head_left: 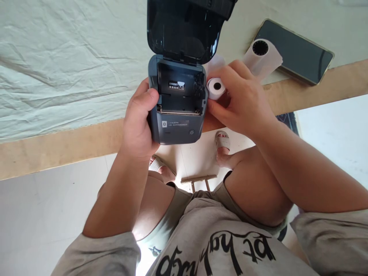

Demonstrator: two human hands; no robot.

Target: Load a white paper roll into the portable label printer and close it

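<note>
My left hand (140, 119) is wrapped round the left side of a dark blue label printer (178, 128), thumb on its edge. The printer's black lid (184, 30) stands flipped up, and its paper bay shows no roll inside. Between the thumb and fingers of my right hand (241, 96) is a small white paper roll (216, 88), its core end facing me. That roll is close against the printer's right side; whether they touch I cannot tell.
A second roll with a black core (260, 48) and translucent strip stands at the right, beside a dark smartphone (296, 50). A pale cloth (71, 69) covers the table, whose bare wooden edge (57, 159) runs in front of me. A wooden stool bar (198, 179) shows below.
</note>
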